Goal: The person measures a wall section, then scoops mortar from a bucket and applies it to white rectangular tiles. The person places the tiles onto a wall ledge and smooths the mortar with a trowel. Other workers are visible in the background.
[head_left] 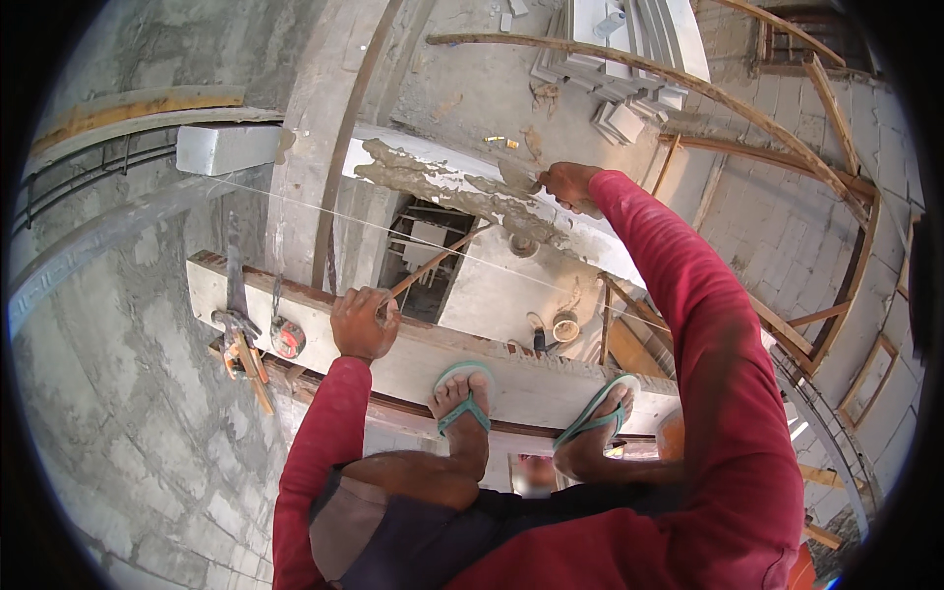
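I squat in green-strapped flip-flops (465,388) on a pale wooden plank (521,364). My left hand (366,323) is closed, fingers curled, at the plank's far edge; what lies inside the curl is unclear. Reaching forward, my right hand (570,187) is closed at the white beam (615,251), whose face carries rough grey mortar (442,187). Whatever that hand grips is hidden by its fingers. A thin white string (393,228) stretches between me and the beam. Left of my left hand, a red tape measure (287,337) and a hammer (236,324) are at the plank.
An upright post (315,147) stands at the far left, beside a silvery box-shaped piece (226,147). Far below, a bucket (565,326) sits on the floor. White blocks (629,59) are stacked at the back. Wooden poles (777,118) cross the right side.
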Demonstrator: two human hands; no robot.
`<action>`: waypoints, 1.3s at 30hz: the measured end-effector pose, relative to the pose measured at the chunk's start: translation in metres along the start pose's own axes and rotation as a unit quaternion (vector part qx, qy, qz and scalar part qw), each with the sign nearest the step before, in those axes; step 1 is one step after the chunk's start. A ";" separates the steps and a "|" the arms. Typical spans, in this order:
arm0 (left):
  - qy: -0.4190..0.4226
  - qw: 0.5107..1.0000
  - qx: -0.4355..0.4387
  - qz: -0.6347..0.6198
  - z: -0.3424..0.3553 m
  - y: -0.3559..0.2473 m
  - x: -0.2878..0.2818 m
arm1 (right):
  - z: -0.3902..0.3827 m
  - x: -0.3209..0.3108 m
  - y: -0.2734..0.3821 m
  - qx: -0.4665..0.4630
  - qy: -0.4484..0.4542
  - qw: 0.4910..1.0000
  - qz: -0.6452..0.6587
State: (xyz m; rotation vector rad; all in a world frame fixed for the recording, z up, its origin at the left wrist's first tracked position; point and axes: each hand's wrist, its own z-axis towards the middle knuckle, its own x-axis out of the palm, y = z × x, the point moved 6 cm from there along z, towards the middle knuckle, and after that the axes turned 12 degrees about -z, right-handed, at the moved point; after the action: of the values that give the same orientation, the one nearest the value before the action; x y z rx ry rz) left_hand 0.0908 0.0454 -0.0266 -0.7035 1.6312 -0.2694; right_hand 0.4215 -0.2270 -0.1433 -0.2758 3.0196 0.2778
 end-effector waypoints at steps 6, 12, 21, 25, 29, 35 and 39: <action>-0.022 0.999 0.015 -0.018 -0.001 0.003 0.000 | -0.071 -0.011 -0.011 -0.053 -0.040 0.994 0.084; -0.016 1.000 0.005 -0.017 0.001 0.003 -0.001 | -0.118 -0.005 0.040 -0.067 0.026 0.993 0.095; -0.030 0.999 0.001 -0.030 -0.005 0.005 0.001 | 0.009 -0.012 0.164 -0.094 0.069 0.991 0.067; -0.038 0.999 0.009 -0.036 -0.003 0.007 -0.002 | 0.043 -0.034 0.162 -0.050 -0.020 0.995 -0.088; -0.057 0.997 0.017 -0.039 -0.004 0.006 -0.004 | 0.012 -0.043 0.123 -0.098 -0.194 0.969 -0.119; -0.035 0.999 0.012 -0.034 -0.002 0.005 -0.003 | -0.061 -0.019 0.108 -0.195 -0.228 0.944 -0.137; -0.052 0.998 0.029 -0.030 -0.002 0.003 -0.005 | -0.074 -0.014 0.145 -0.233 -0.357 0.827 -0.367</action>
State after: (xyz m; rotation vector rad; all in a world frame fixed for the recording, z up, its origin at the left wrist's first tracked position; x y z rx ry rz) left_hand 0.0883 0.0504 -0.0238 -0.7115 1.4996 -0.3168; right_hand 0.4016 -0.0980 -0.0448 -1.0531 1.8854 0.8078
